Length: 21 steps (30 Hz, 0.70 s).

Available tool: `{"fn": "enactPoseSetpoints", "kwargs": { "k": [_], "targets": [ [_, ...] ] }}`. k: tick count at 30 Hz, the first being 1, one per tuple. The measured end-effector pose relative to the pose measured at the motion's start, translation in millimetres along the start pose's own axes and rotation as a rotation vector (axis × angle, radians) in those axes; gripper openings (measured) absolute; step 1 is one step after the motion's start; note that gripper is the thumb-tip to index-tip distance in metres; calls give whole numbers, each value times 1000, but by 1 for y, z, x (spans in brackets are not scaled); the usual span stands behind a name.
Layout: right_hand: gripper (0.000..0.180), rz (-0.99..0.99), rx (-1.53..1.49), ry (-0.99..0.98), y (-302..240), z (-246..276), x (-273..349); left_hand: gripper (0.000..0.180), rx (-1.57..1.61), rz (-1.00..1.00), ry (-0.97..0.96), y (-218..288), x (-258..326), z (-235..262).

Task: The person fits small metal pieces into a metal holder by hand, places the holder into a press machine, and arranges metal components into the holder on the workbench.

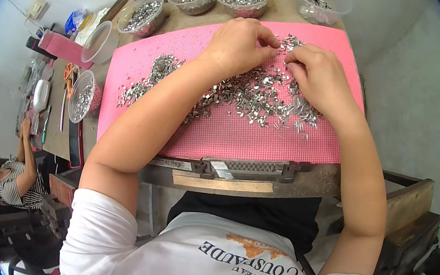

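Small shiny metal pieces (261, 96) lie scattered in heaps over a pink textured mat (203, 141). At the far part of the mat, my left hand (239, 46) is closed with thumb and index finger nearly together. Just to its right, my right hand (320, 78) has its fingers curled in and its thumb close to the index finger. A small heap of the metal pieces (291, 42) lies between and beyond the two hands. Whatever either hand pinches is too small to make out. Another heap (165, 67) sits left of my left forearm.
Clear plastic tubs with metal pieces line the back, one tub (242, 0) behind my left hand. Another tub (84, 99) stands left of the mat, near orange-handled scissors (69, 71) and a phone (75, 144). A person (14, 178) in a striped top sits at far left.
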State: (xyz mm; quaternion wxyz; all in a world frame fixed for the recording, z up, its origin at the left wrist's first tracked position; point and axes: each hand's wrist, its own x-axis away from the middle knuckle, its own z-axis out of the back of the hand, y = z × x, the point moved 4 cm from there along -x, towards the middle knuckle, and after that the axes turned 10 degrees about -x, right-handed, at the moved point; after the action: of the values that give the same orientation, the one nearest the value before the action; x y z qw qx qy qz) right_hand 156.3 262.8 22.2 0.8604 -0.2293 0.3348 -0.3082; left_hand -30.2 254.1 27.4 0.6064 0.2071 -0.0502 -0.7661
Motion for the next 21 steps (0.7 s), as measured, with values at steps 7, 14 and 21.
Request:
{"fn": "enactPoseSetpoints", "kwargs": {
  "k": [7, 14, 21],
  "targets": [
    [10, 39, 99, 2, 11, 2, -9, 27, -5, 180, -146, 12, -16, -12],
    [13, 80, 194, -21, 7, -4, -5, 24, 32, 151, -89, -4, -10, -13],
    [17, 100, 245, -42, 9, -4, -3, 23, 49, 71, -61, -7, -12, -6]
  ]
}}
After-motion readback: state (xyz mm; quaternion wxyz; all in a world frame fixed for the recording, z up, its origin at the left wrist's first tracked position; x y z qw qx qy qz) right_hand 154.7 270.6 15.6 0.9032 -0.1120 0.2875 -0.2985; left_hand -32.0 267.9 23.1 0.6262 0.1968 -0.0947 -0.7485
